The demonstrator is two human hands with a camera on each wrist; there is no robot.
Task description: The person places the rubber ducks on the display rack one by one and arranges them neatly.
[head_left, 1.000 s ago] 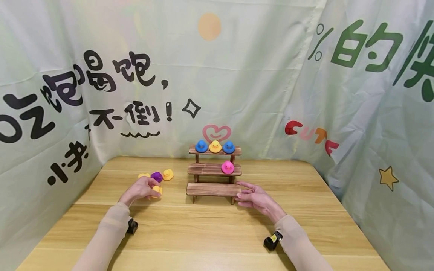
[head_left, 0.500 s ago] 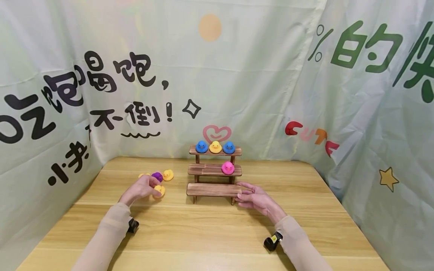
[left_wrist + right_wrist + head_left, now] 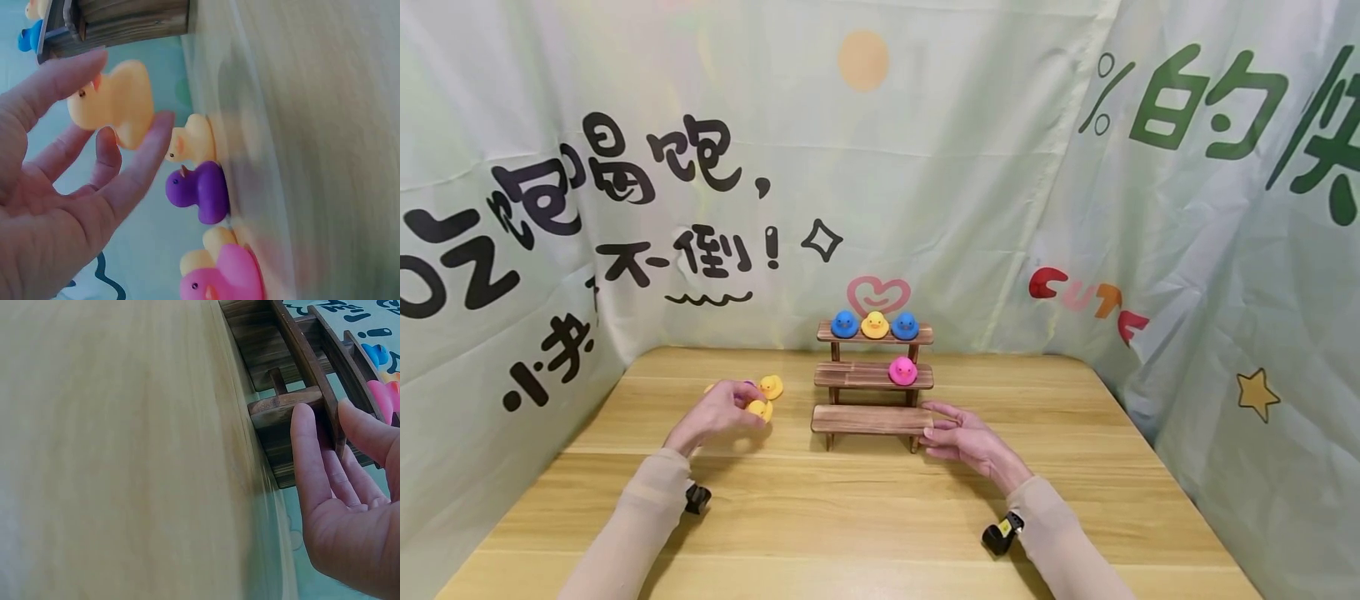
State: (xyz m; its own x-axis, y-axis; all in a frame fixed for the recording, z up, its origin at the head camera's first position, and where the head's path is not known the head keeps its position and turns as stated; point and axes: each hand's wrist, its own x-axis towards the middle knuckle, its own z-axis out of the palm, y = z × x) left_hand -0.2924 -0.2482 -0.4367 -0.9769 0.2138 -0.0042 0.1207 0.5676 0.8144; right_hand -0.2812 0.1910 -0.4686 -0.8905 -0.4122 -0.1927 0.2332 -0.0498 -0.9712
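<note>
Thumb and fingers of my left hand (image 3: 713,414) pinch a yellow rubber duck (image 3: 760,411), raised off the table to the left of a three-tier wooden stand (image 3: 872,420). The left wrist view shows this duck (image 3: 128,100) between the fingertips. My right hand (image 3: 972,440) holds the right end of the stand's lowest shelf, thumb over the board and other fingers at its end and underside, as the right wrist view shows. On the top shelf a yellow duck (image 3: 875,325) sits between two blue ducks; a pink duck (image 3: 903,371) is at the middle shelf's right end.
Behind the left hand, another yellow duck (image 3: 771,387) stands on the table (image 3: 850,517). A purple duck (image 3: 212,194) and a pink duck (image 3: 231,278) with a yellow one behind it appear in the left wrist view. A printed curtain (image 3: 955,208) closes off the back and sides.
My left hand has raised the yellow duck and shifted it slightly right and away, now covering most of the purple duck in the head view. The right hand and the stand have stayed put.
</note>
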